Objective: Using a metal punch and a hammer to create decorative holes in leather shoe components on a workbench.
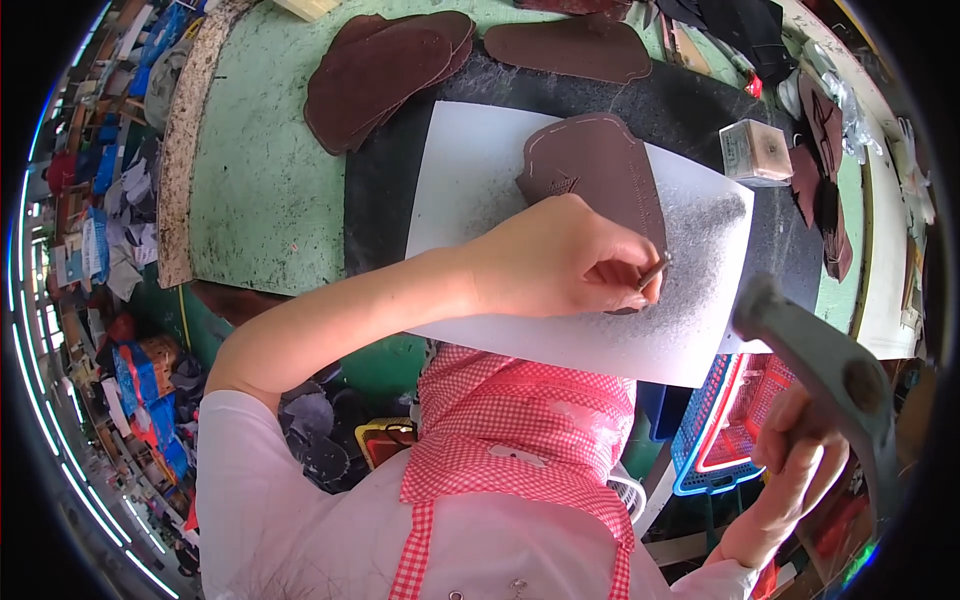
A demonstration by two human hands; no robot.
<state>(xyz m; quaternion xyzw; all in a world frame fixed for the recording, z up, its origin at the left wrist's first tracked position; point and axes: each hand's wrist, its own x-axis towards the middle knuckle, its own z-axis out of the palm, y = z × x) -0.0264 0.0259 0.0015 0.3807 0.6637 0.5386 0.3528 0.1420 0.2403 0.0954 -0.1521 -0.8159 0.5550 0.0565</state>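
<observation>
Left hand (560, 258) pinches a slim tool (653, 271) over a brown leather piece (596, 165) on a white sheet (463, 160); right hand (800, 455) grips a hammer (815, 345).

The left hand (585, 262) is pinching over the sheet (462, 150), the forearm (375, 298) crossing its left edge; the right hand (800, 455) is gripping beyond the sheet's near right corner.

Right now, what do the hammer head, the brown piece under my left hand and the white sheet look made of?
Hammer head: apparently metal, dull grey with worn sheen. Brown piece: likely matte leather or imitation; supple-looking, clean-cut edge. White sheet: perhaps smooth plastic, judging by its soft glare.
</observation>
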